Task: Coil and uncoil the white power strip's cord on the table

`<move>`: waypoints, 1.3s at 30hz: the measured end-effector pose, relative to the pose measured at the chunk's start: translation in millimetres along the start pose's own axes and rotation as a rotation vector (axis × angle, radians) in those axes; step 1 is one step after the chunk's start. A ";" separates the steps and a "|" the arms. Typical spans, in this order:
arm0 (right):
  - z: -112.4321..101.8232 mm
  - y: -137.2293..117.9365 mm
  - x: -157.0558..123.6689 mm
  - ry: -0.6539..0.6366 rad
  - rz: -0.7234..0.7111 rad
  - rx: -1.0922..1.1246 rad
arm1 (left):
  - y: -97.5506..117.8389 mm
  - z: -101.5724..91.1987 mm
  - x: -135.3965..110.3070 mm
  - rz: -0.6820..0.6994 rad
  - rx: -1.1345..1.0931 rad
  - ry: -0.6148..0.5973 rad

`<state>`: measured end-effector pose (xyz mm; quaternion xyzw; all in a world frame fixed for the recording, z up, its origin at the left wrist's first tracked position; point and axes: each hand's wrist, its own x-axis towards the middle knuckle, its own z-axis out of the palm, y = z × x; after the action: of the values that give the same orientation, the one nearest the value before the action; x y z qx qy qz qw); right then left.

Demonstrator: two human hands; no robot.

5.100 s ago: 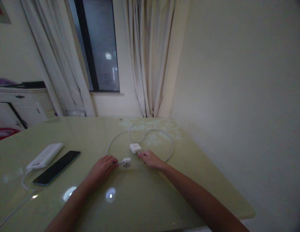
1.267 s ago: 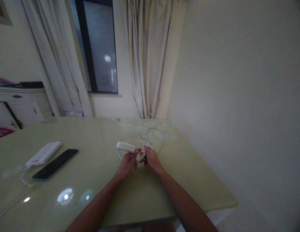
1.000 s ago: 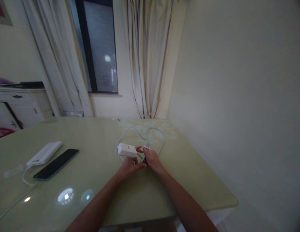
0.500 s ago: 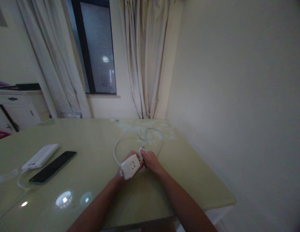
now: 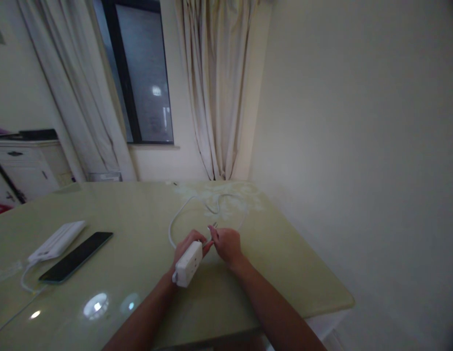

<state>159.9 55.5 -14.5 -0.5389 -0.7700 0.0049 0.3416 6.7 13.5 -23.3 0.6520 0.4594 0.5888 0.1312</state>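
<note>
A white power strip (image 5: pixel 189 265) with socket holes lies tilted in my left hand (image 5: pixel 188 243), whose fingers are wrapped round its far side. Its white cord (image 5: pixel 171 226) leaves the near end, loops over the far part of the table and runs back toward my right hand (image 5: pixel 226 243). That hand is closed on the white plug (image 5: pixel 211 229), and metal prongs stick out beyond the thumb. Both hands are close together above the table, and part of the plug is covered by my fingers.
To the left on the glossy table (image 5: pixel 139 214) lie a white power bank (image 5: pixel 57 241) with a cable and a dark phone (image 5: pixel 76 257). A wall (image 5: pixel 339 146) runs along the right side. Curtains (image 5: pixel 222 97) and a window stand behind the table.
My left hand has turned the power strip, so its side shows more and its socket face less. The strip has moved slightly nearer and left. My right hand keeps the plug.
</note>
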 end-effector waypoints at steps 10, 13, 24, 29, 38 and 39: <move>0.6 -8.1 -2.3 0.075 -0.034 0.236 | 7.1 -4.3 4.7 -0.017 -0.010 0.158; 1.6 -8.3 -3.7 0.093 -0.018 0.319 | -0.5 -1.9 6.9 -0.033 -0.052 0.190; -3.3 -7.4 -5.8 0.048 -0.458 0.042 | 5.8 -21.3 19.3 -0.174 -0.084 0.310; -5.2 0.3 -3.2 0.048 -0.579 -0.099 | 8.3 -28.6 23.1 -0.269 -0.148 0.188; -7.8 3.4 1.7 0.074 -0.605 -0.193 | 5.7 -29.3 21.9 -0.357 -0.308 -0.153; -7.7 3.2 1.5 0.083 -0.591 -0.197 | 5.5 -29.0 22.0 -0.340 -0.321 -0.168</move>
<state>166.4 55.3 -9.0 -0.3221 -0.8755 -0.1911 0.3053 -19.2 16.4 2.7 0.5828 0.4505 0.5675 0.3678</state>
